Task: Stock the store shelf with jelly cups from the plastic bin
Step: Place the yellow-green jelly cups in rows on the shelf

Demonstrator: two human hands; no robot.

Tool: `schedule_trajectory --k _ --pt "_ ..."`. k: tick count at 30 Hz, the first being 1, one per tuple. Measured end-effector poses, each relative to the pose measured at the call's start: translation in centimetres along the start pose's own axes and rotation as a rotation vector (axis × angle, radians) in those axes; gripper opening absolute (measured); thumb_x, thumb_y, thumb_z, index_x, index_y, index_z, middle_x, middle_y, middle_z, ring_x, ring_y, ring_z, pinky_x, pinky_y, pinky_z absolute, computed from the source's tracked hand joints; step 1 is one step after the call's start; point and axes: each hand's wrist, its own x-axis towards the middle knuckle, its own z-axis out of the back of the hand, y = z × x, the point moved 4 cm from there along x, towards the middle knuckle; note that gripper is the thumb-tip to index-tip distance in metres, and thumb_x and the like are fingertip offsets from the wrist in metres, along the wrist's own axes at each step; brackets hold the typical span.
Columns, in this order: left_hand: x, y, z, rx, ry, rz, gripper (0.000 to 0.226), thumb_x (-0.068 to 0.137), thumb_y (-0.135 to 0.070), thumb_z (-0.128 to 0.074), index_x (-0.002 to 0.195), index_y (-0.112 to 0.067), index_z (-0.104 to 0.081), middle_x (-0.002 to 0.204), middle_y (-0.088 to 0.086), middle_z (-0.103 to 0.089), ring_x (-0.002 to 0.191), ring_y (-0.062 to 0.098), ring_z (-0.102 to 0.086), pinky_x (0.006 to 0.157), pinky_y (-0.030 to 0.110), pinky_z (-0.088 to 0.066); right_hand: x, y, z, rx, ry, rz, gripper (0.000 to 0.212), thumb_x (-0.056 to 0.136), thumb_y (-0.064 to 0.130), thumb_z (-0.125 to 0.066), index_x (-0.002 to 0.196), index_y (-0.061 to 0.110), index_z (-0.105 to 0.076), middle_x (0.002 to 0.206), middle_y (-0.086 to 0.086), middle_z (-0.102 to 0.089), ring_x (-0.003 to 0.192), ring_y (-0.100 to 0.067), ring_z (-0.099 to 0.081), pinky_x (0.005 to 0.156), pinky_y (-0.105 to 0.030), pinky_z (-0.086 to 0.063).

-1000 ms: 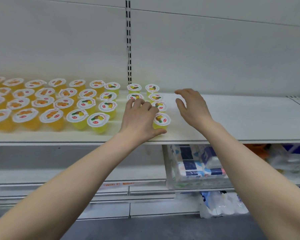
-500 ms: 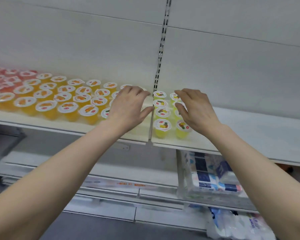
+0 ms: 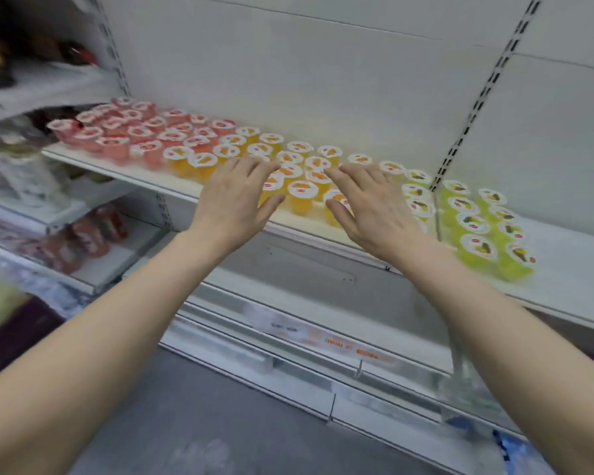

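Observation:
Rows of jelly cups fill the white shelf (image 3: 326, 231): red cups (image 3: 117, 138) at the left, orange cups (image 3: 300, 192) in the middle, yellow-green cups (image 3: 477, 228) at the right. My left hand (image 3: 239, 197) and my right hand (image 3: 371, 204) hover over the orange cups with fingers spread and relaxed. Neither hand holds a cup. Whether the fingertips touch the lids I cannot tell. The plastic bin is out of view.
A slotted upright (image 3: 487, 94) divides the shelf's back wall. Lower shelves (image 3: 93, 275) at the left hold packaged goods. A price rail (image 3: 323, 341) runs below the jelly shelf. Grey floor (image 3: 203, 423) lies underneath. The image is motion-blurred.
The view has swung left along the shelf. Both hands have moved from the yellow-green cups to the orange cups, still empty.

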Motion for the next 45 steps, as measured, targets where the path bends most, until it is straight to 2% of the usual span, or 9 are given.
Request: schedule_trajectory --k 11,17,21,25,28,34,39,42,45 --pt "-16.1 20.4 7.8 0.145 0.083 0.252 0.048 0.090 -0.035 -0.059 0.131 -0.010 -0.052 0.118 0.011 -0.058 0.105 0.032 -0.054 0.090 0.043 -0.046 8.8 24.4 -8.5 0.228 0.033 0.274 0.050 0.094 0.036 -0.046 0.134 0.008 -0.054 0.125 -0.013 -0.059 0.110 -0.035 -0.056 0.090 -0.044 -0.042" --pt "-24.2 28.7 11.8 0.209 0.101 0.421 0.046 0.090 -0.032 -0.060 0.130 -0.009 -0.053 0.119 0.011 -0.059 0.106 0.032 -0.054 0.090 0.041 -0.044 13.2 36.6 -12.2 0.370 0.090 0.398 0.051 0.095 0.037 -0.045 0.136 0.008 -0.052 0.127 -0.013 -0.057 0.111 -0.035 -0.055 0.092 -0.045 -0.044" --pt "-29.0 33.5 13.4 0.240 0.109 0.560 0.046 0.090 -0.031 -0.059 0.130 -0.008 -0.053 0.120 0.012 -0.059 0.109 0.034 -0.054 0.092 0.044 -0.045 15.9 43.4 -14.9 0.431 0.131 0.513 0.050 0.094 0.034 -0.049 0.137 0.007 -0.051 0.130 -0.013 -0.057 0.116 -0.034 -0.054 0.095 -0.047 -0.045" --pt "-33.7 37.9 14.6 0.308 0.109 0.691 0.043 0.090 -0.032 -0.057 0.126 -0.008 -0.056 0.115 0.012 -0.061 0.105 0.034 -0.055 0.091 0.040 -0.041 18.5 49.6 -18.0 0.502 0.129 0.623 0.047 0.093 0.033 -0.050 0.133 0.008 -0.054 0.126 -0.012 -0.059 0.111 -0.033 -0.057 0.090 -0.044 -0.045" --pt "-36.7 41.7 15.2 0.318 0.136 0.826 0.050 0.089 -0.042 -0.045 0.126 -0.011 -0.057 0.116 0.010 -0.061 0.102 0.034 -0.056 0.085 0.045 -0.047 20.8 54.3 -20.9 0.566 0.186 0.689 0.049 0.094 0.036 -0.045 0.133 0.008 -0.055 0.125 -0.012 -0.060 0.110 -0.034 -0.057 0.092 -0.045 -0.045" --pt "-40.4 50.2 14.4 0.354 0.153 1.002 0.049 0.090 -0.043 -0.043 0.127 -0.013 -0.057 0.117 0.007 -0.062 0.101 0.033 -0.058 0.085 0.045 -0.049 26.7 61.9 -27.6 0.633 0.274 0.801 0.048 0.093 0.037 -0.047 0.131 0.009 -0.056 0.122 -0.010 -0.062 0.106 -0.034 -0.060 0.088 -0.046 -0.049" --pt "-41.7 57.6 12.6 0.347 0.174 1.140 0.046 0.090 -0.040 -0.047 0.123 -0.011 -0.061 0.112 0.008 -0.064 0.096 0.032 -0.059 0.082 0.041 -0.050 32.3 67.2 -34.1 0.662 0.445 0.854 0.052 0.092 0.039 -0.040 0.131 0.010 -0.056 0.123 -0.011 -0.062 0.107 -0.035 -0.059 0.091 -0.046 -0.049" --pt "-42.6 61.6 11.1 0.359 0.167 1.195 0.039 0.087 -0.026 -0.067 0.122 -0.011 -0.062 0.113 0.008 -0.065 0.098 0.032 -0.059 0.085 0.040 -0.049 34.5 71.1 -38.4 0.641 0.549 0.919 0.047 0.093 0.032 -0.051 0.136 0.011 -0.052 0.128 -0.011 -0.060 0.109 -0.036 -0.058 0.092 -0.044 -0.046" --pt "-43.6 64.9 9.9 0.371 0.155 1.223 0.036 0.087 -0.027 -0.062 0.120 -0.011 -0.064 0.109 0.007 -0.065 0.099 0.032 -0.059 0.087 0.039 -0.049 34.5 75.6 -42.7 0.561 0.762 0.980 0.055 0.095 0.029 -0.055 0.146 0.016 -0.040 0.140 -0.010 -0.051 0.124 -0.032 -0.050 0.102 -0.043 -0.040"
